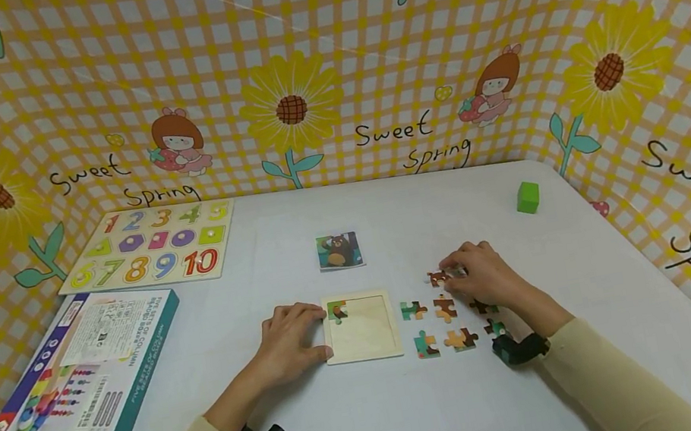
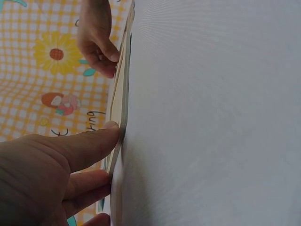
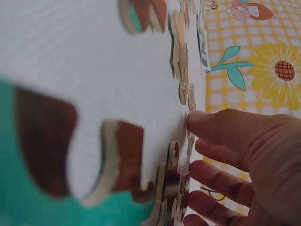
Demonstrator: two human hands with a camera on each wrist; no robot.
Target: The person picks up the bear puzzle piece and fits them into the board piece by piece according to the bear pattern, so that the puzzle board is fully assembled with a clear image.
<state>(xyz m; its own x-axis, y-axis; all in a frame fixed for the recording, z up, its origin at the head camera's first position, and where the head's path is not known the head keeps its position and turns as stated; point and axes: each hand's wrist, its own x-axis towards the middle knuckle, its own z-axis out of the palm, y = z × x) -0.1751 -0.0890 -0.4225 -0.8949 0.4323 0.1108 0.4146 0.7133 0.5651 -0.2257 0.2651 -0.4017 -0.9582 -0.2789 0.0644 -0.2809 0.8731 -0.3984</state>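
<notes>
The wooden tray [image 1: 364, 332] is touched along its left rim by the left hand [image 1: 286, 341], fingers and thumb spread. A corner piece [image 1: 337, 310] is set in its far left corner. To the right, a brown puzzle piece [image 1: 436, 279], pointing unclearly, is pinched by the right hand's [image 1: 484, 276] thumb and fingers.

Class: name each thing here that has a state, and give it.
Square pale wooden puzzle tray: flat, one piece in its far left corner.
Loose multicoloured jigsaw pieces: spread right of the tray.
Square bear card: picture up.
Flat teal cardboard box: closed.
Wooden number board: numbers in place.
Green block: standing apart.
Left hand: touching the tray.
Right hand: touching a piece, grip unclear.
</notes>
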